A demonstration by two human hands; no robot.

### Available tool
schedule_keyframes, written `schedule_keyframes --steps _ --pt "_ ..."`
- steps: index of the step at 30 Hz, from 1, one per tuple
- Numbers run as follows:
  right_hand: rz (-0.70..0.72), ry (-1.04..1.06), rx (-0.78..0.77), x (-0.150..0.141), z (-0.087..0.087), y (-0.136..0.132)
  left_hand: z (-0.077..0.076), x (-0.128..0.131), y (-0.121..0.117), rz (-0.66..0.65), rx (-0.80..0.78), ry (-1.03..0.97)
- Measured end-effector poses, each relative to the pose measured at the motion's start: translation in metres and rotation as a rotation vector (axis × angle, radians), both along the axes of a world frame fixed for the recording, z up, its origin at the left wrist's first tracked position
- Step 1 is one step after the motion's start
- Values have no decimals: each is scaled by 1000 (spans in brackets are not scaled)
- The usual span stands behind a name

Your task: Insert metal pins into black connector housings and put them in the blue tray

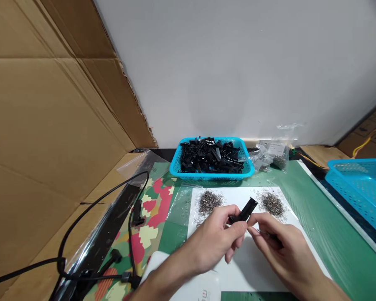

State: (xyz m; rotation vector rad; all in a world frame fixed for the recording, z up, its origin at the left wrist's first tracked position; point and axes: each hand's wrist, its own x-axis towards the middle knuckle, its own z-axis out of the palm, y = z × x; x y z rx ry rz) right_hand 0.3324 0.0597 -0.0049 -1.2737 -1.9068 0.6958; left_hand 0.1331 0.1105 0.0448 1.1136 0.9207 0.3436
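Head view: left hand point(218, 236) pinched on black part point(248, 209), right hand point(283, 246) curled, hold unclear.

Along the left edge of the table point(316, 236) stands a large brown cardboard point(34, 125), and behind the rear edge there is a plain grey wall point(222, 62). On the left part of the table lies a camouflage-patterned sheet point(156, 214), in red and cream. A black cable point(61, 262) makes a loop near the left edge. At the front edge is a white object point(207, 284) with some letters, partly covered. By the right edge is a blue basket point(354, 202); near the rear right corner, a yellow wire point(360, 147) passes before a brown carton point(363, 129).
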Motion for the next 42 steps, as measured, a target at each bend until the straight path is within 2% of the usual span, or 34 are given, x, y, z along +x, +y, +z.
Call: schedule_keyframes --steps 8,13,19,26,30,33,37,39,42 --pt "4 -7 67 -1 6 0 -2 0 -5 21 93 94" --pt "9 2 78 -3 10 1 -2 0 -4 -6 108 86" --pt "12 4 54 -2 10 0 -5 -2 -7 19 118 112" --pt "24 54 -47 -1 9 -1 -3 -3 -6 3 117 91" --pt "6 43 -23 -1 11 0 -2 -3 -5 -5 80 45" --pt "-33 4 57 -1 14 -1 -1 -2 -4 3 66 28" --pt "-86 -86 319 0 14 -3 1 0 0 34 45 5" --pt "-62 -128 416 2 13 -5 1 1 1 45 5 -27" --pt "23 -171 431 5 11 -5 2 2 2 42 -51 -59"
